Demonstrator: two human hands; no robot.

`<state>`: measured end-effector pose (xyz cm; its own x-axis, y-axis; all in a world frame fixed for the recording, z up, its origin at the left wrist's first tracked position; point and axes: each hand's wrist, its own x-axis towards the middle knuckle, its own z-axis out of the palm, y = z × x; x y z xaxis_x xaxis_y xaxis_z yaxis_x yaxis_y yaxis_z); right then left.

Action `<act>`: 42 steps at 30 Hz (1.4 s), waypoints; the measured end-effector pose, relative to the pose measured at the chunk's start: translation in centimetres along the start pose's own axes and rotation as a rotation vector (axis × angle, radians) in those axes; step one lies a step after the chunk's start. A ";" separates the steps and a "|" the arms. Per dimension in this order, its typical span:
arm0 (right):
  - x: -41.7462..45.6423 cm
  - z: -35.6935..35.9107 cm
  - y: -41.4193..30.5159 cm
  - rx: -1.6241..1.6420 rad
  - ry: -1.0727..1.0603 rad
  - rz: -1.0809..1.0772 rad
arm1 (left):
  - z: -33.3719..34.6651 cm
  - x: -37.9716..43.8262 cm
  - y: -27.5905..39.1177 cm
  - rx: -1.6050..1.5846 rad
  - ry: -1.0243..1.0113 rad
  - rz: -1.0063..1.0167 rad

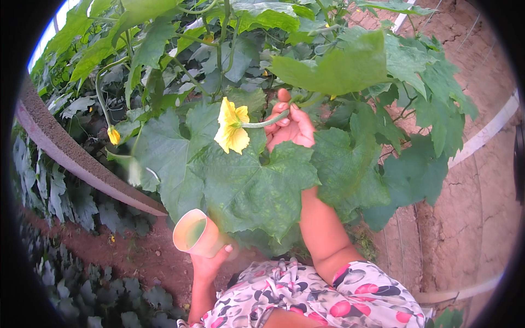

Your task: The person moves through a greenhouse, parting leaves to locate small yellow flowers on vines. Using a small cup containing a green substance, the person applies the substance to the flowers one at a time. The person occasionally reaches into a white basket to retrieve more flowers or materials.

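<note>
My left hand (pixel 209 260) grips a pale plastic cup (pixel 211 242), tilted so its mouth shows greenish liquid inside. Among the leaves, my right hand (pixel 289 125) holds the green stalk of a young fruit (pixel 266 122) between thumb and fingers. An open yellow flower (pixel 232 125) is at the stalk's left end, facing left. Broad green leaves (pixel 258 180) hang in front of my right wrist and hide part of it. Farther left, a smaller, half-closed yellow flower (pixel 114 135) hangs on a slender green fruit (pixel 101 98).
A curved concrete beam (pixel 90 164) crosses the left side. Dense vines (pixel 164 45) fill the upper part. Cracked bare soil (pixel 434 246) lies at right, crossed by a pale strip (pixel 484 131). More low plants (pixel 94 291) grow at lower left.
</note>
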<state>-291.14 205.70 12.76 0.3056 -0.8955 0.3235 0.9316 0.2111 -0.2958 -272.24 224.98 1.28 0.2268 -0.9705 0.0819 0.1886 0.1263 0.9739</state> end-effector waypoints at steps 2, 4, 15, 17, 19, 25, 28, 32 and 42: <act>-0.5 0.0 -0.3 0.074 0.000 0.012 | -0.7 -0.3 0.5 -0.026 -0.018 -0.015; -1.3 0.4 -1.3 0.018 0.062 -0.008 | -0.9 -0.6 0.5 -0.031 -0.045 -0.009; -1.6 -1.7 -5.0 0.059 -0.014 -0.016 | 0.3 -0.6 1.6 -0.016 -0.006 0.017; -1.3 -2.5 -5.8 0.069 -0.085 -0.023 | 0.9 -0.3 1.9 -0.024 -0.007 0.021; -1.3 -3.0 -5.7 0.060 -0.064 -0.098 | 1.4 0.0 2.2 -0.015 -0.030 0.024; -1.2 -3.0 -7.8 -0.163 0.016 0.086 | 3.7 1.7 2.3 0.037 -0.065 0.045; -1.9 -3.4 -10.0 -0.396 0.019 0.178 | 4.9 2.3 2.0 0.028 -0.053 0.021; -2.9 -5.4 -13.1 -0.413 0.028 -0.050 | 5.7 2.7 1.8 0.026 -0.014 -0.005; 5.5 -7.1 -20.5 -0.692 -0.137 0.315 | 6.7 3.4 1.7 0.078 0.001 -0.028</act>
<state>-309.93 193.66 14.20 0.5993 -0.7680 0.2257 0.4754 0.1147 -0.8723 -277.52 220.56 4.66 0.2232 -0.9733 0.0540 0.1201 0.0825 0.9893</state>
